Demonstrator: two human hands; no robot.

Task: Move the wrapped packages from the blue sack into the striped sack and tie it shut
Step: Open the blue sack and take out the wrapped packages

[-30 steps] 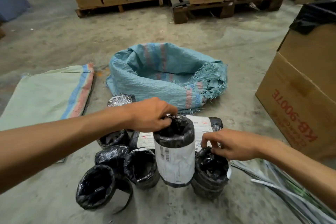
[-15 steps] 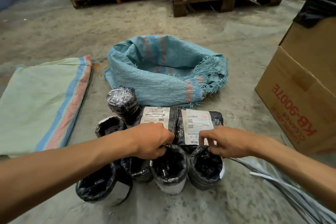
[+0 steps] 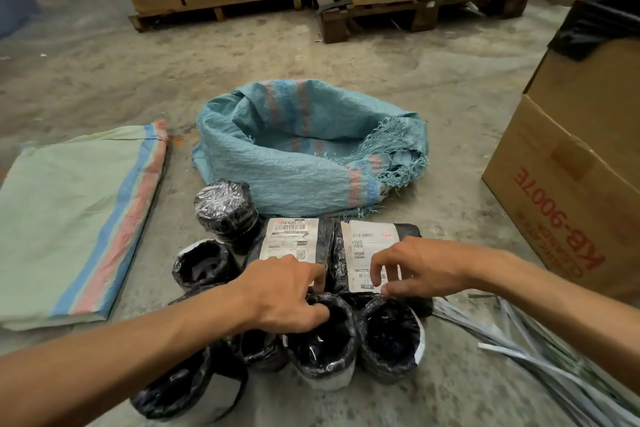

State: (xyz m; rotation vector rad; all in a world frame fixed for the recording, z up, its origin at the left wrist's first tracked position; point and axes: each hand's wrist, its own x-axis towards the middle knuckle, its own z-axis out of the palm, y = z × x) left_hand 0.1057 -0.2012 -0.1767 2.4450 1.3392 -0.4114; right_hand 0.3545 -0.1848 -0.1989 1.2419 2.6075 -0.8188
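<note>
**Packages grouped on floor, both hands on the cluster**

Blue sack (image 3: 311, 156) sits at frame centre, mouth rolled down and open, frayed edge toward the right. Striped sack (image 3: 79, 218) lies flat on the concrete floor (image 3: 104, 62) at middle left, well apart from the hands.

Wrapped packages in black plastic stand and lie in a cluster just below the blue sack. Two flat packages with white labels (image 3: 294, 241) lie side by side at centre; upright rolls surround them, one with a shiny top (image 3: 225, 208) nearest the sack.

Left hand (image 3: 284, 291), lower centre: fingers curled over the rim of an upright roll (image 3: 322, 340), thumb at its open top, gripping the plastic edge.

Right hand (image 3: 419, 267), centre right: fingers bent, tips resting on the right-hand labelled package (image 3: 367, 253); whether it pinches the wrap, cannot tell.

Loose plastic straps (image 3: 540, 350) lie at lower right. Cardboard box (image 3: 571, 163) at right edge; boxes on pallets (image 3: 381, 10) along the top.
</note>
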